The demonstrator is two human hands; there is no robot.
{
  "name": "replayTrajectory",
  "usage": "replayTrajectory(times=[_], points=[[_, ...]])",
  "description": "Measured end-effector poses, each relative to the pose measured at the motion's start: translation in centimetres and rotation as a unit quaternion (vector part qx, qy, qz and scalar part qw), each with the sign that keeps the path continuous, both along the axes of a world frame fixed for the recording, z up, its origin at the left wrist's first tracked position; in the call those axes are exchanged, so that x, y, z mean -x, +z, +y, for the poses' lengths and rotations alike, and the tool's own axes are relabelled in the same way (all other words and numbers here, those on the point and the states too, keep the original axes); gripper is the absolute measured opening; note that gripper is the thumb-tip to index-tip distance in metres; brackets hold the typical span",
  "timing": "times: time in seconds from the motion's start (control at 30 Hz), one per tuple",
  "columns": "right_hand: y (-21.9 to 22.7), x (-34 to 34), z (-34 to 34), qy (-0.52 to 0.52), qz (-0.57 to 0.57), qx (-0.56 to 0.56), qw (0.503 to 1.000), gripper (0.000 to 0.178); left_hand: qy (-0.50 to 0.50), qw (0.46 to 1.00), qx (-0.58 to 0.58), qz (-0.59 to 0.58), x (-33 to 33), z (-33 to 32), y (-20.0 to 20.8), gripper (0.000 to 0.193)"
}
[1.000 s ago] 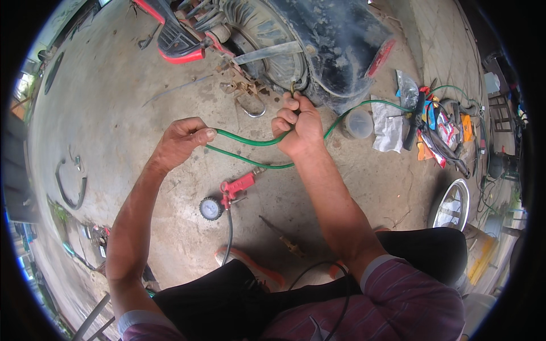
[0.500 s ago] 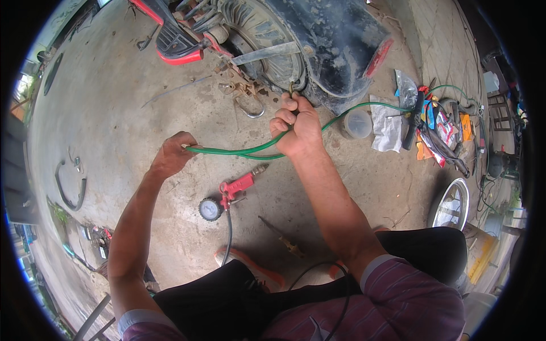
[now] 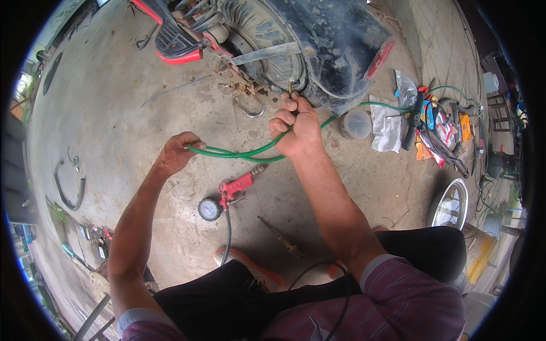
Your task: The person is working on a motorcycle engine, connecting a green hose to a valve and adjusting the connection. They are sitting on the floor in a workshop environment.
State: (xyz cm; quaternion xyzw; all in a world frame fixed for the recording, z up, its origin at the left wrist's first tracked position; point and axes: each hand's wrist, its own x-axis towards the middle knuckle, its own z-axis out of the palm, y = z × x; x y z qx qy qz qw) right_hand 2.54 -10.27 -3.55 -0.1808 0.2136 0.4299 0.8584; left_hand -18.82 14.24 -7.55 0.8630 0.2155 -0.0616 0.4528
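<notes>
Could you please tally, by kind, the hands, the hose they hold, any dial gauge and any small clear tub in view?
Left hand and right hand: 2
Green hose: 1
Dial gauge: 1
Small clear tub: 1
Total: 5

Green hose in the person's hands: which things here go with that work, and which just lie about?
Apparently in use:
green hose, in left hand and right hand
wheel beside right hand
perhaps red gauge gun, unheld

Apparently just lying about:
clear tub
white wrapper
</notes>
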Motion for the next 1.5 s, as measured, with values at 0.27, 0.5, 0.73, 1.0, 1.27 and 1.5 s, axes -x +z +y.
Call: replayTrajectory(times=[0.27, 0.5, 0.73, 1.0, 1.27, 1.5], points=[[-0.1, 0.1, 0.0, -0.002, 0.0, -0.002, 1.0, 0.02, 0.024, 1.0, 0.018, 0.0, -1.0, -1.3, 1.0, 0.012], [-0.2, 0.0, -0.1, 0.004, 0.001, -0.023, 1.0, 0.02, 0.039, 0.996, 0.081, 0.008, -0.8, -1.2, 0.3, 0.014], [-0.1, 0.1, 0.0, 0.002, 0.002, -0.016, 1.0, 0.02, 0.052, 0.99, 0.134, -0.006, -1.0, -1.4, 0.5, 0.017], [-0.3, 0.0, -0.1, -0.003, -0.007, -0.015, 1.0, 0.02, 0.065, 0.951, 0.302, -0.024, -2.2, -2.4, 4.4, 0.025], [-0.1, 0.1, -0.1, 0.0, -0.003, -0.018, 1.0, 0.02, -0.004, 0.977, 0.214, 0.007, -2.6, -2.2, 4.7, 0.027], [-0.2, 0.0, -0.1, 0.005, -0.004, -0.007, 1.0, 0.02, -0.053, 0.996, -0.056, 0.046, -2.3, 0.7, 5.5, 0.047]])
